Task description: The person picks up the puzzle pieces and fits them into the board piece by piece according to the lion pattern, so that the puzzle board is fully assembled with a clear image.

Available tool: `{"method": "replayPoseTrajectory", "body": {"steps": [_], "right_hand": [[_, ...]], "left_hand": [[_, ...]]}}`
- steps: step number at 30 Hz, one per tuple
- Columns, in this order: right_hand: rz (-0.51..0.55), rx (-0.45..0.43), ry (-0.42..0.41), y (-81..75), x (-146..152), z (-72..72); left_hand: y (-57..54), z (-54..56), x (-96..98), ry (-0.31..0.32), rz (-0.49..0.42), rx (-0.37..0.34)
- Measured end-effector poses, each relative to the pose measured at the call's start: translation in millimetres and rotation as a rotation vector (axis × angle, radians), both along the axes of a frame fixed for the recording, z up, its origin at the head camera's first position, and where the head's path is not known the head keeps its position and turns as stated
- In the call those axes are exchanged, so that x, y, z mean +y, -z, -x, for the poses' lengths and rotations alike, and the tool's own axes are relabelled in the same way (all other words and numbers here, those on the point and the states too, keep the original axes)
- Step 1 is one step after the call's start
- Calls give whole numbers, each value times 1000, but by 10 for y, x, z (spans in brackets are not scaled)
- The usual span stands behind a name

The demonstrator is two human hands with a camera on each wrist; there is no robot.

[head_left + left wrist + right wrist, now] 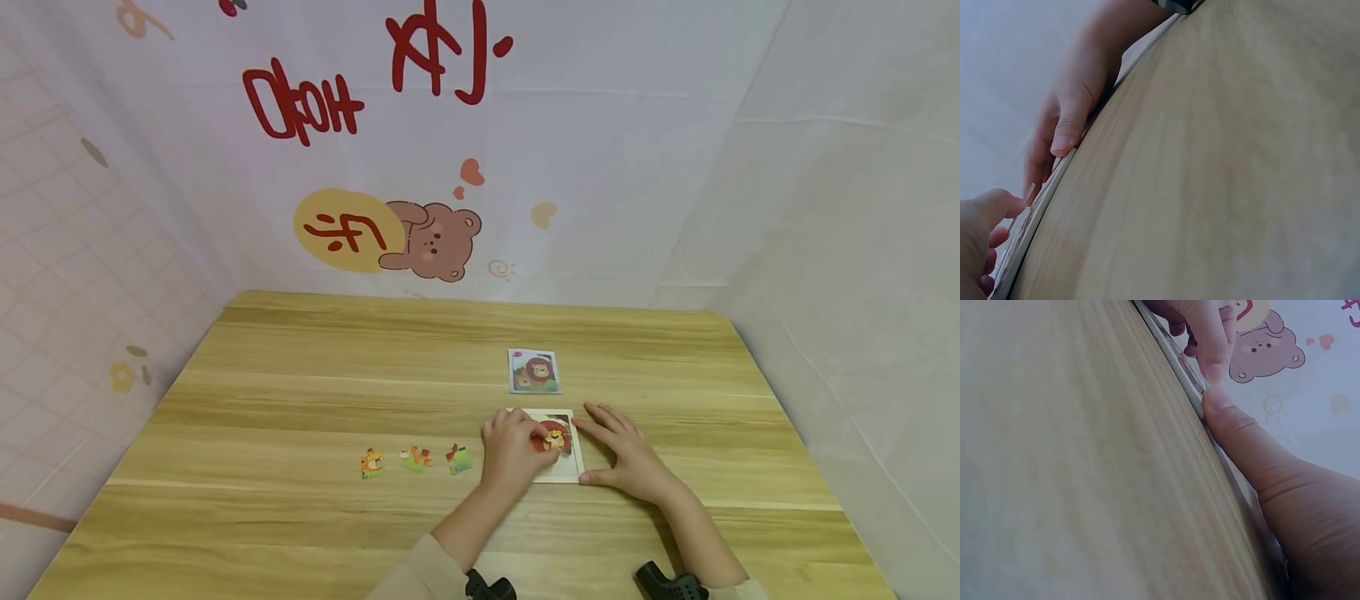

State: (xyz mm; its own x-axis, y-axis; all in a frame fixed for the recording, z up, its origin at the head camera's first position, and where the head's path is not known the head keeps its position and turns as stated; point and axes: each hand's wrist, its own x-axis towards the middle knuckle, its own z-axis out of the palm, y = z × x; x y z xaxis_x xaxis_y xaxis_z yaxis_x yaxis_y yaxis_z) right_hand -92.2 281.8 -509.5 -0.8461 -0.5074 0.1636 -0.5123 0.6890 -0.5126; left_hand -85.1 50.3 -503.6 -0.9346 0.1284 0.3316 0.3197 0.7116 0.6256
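Note:
A white-rimmed puzzle tray lies on the table. Over it my left hand pinches a puzzle piece with a yellow lion face between thumb and finger; in the left wrist view the piece appears thin and tilted on edge. Whether it touches the tray cannot be told. My right hand rests at the tray's right side, thumb on the near corner and extended fingers along the edge. The right wrist view shows that thumb against the rim. Part of the tray is hidden under the left hand.
Left of the tray lie three loose puzzle pieces: one with a yellow animal, an orange-and-green one and a green one. Behind the tray is a lion picture card. White printed cloth encloses the wooden table.

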Motion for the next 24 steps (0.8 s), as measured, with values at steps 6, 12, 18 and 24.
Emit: {"method": "replayPoseTrajectory", "body": {"steps": [6, 12, 18, 24], "right_hand": [[-1, 12, -4, 2, 1, 2], [-2, 13, -6, 6, 4, 6], [-4, 15, -2, 4, 1, 2], [-5, -3, 5, -11, -3, -1]], "left_hand": [[2, -1, 42, -14, 58, 8], [-20, -8, 40, -9, 87, -2], [-35, -18, 24, 11, 77, -17], [-43, -13, 9, 57, 57, -17]]}}
